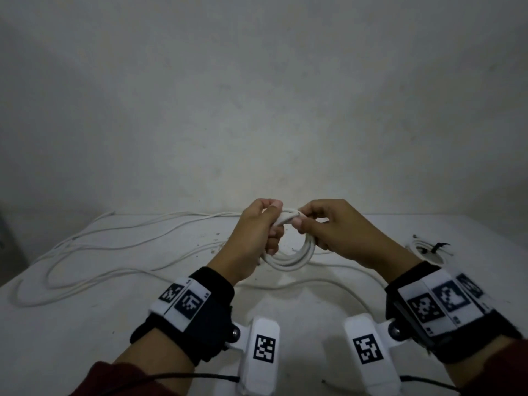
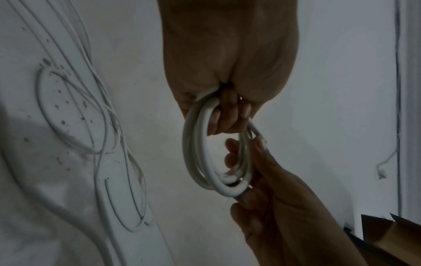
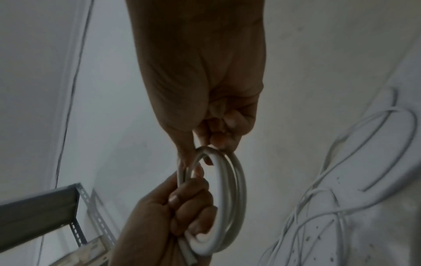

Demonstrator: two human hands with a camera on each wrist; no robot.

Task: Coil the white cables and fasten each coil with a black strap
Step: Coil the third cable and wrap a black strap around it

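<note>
Both hands hold a small coil of white cable (image 1: 294,260) (image 2: 193,147) (image 3: 230,198) above the white table (image 1: 85,338). My left hand (image 1: 275,222) (image 2: 227,115) grips the coil's top left with its fingers curled through the loop. My right hand (image 1: 303,221) (image 3: 216,138) pinches the same coil beside it, thumb on top. A tail of the cable runs from the coil down onto the table. At the right lies another coil (image 1: 425,250), tied with a black strap (image 1: 438,247).
Loose white cables (image 1: 100,252) (image 2: 102,117) (image 3: 364,153) sprawl over the table's left and far side. A bare wall stands behind the table. A grey metal shelf frame (image 3: 45,207) and a cardboard box (image 2: 391,239) sit off the table's ends.
</note>
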